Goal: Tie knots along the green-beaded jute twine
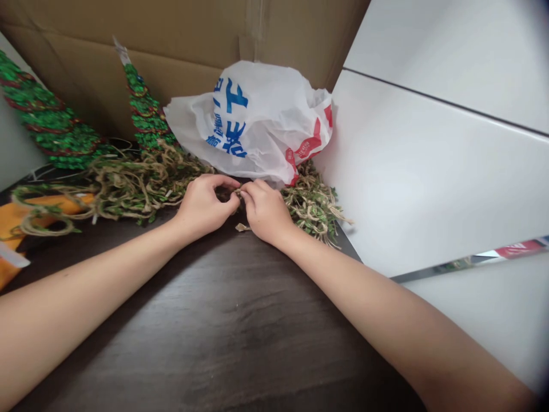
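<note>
My left hand [209,204] and my right hand [266,209] meet near the middle of the dark wood-grain surface. Thumb and fingers of both are pinched on a small piece of brown twine [238,193], mostly hidden by the fingers. To the left of my hands spreads a tangled heap of twine garland with green leaves [141,186]. More of the leafy twine [313,206] lies to the right. A short light-brown scrap [242,228] rests just below my fingertips. Right behind my hands sits a crumpled white plastic bag [266,114] with blue and red print.
Two green tinsel trees with red trim, a larger tree [55,123] and a smaller tree [146,109], stand at the back left. Behind them rises a cardboard sheet [184,34]. An orange item [12,223] lies at the left edge. White tiles [437,160] bound the right side.
</note>
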A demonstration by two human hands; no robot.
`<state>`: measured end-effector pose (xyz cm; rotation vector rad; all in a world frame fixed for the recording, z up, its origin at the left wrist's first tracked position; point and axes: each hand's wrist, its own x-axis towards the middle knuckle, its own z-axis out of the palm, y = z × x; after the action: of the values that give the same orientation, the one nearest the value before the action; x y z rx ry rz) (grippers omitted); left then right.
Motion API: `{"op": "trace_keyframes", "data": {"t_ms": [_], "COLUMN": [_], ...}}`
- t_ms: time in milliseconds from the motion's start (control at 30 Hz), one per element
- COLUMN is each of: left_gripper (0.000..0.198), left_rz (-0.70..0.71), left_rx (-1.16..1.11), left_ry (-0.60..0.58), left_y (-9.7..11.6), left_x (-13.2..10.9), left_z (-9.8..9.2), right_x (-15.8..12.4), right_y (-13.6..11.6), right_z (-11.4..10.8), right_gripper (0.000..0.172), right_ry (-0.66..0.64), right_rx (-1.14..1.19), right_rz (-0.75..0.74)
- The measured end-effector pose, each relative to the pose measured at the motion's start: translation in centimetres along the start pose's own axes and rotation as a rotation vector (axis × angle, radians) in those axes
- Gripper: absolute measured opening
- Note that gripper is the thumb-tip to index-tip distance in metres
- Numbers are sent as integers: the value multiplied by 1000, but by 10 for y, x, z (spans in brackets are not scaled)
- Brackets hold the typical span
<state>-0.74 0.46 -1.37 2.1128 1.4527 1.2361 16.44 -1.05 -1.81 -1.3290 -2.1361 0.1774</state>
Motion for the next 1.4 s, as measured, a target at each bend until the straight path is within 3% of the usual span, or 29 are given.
{"op": "trace_keyframes", "data": {"t_ms": [100, 300, 400, 633, 1000, 1300, 1400], "left_gripper": [21, 62, 56, 19, 20, 17, 15], "left_rz": [25, 99, 111, 6, 24, 33, 28], "left_rx": [3, -113, -111, -51, -37, 31, 14], "left_ry": [1, -35, -54, 2, -178, -224, -145], "left_y": [0, 0, -2, 4, -2, 0, 2], "left_x": [-1, -2, -1, -1, 7, 5, 3], "left_z": [0, 1, 2, -1, 0, -1, -1], "right_x": [0, 0, 1, 4, 0, 0, 3], "right_y": [-1, 0, 4, 12, 5, 5, 8], "right_z": [1, 2, 4, 7, 4, 4, 5], "right_gripper": [31, 32, 30, 27, 29, 28, 24], "right_ry": [14, 22, 50, 135, 96, 115, 166], "right_rx": [-13, 21, 61, 169, 69, 107, 210], "right_rz": [22, -3, -25, -53, -24, -52, -52]}}
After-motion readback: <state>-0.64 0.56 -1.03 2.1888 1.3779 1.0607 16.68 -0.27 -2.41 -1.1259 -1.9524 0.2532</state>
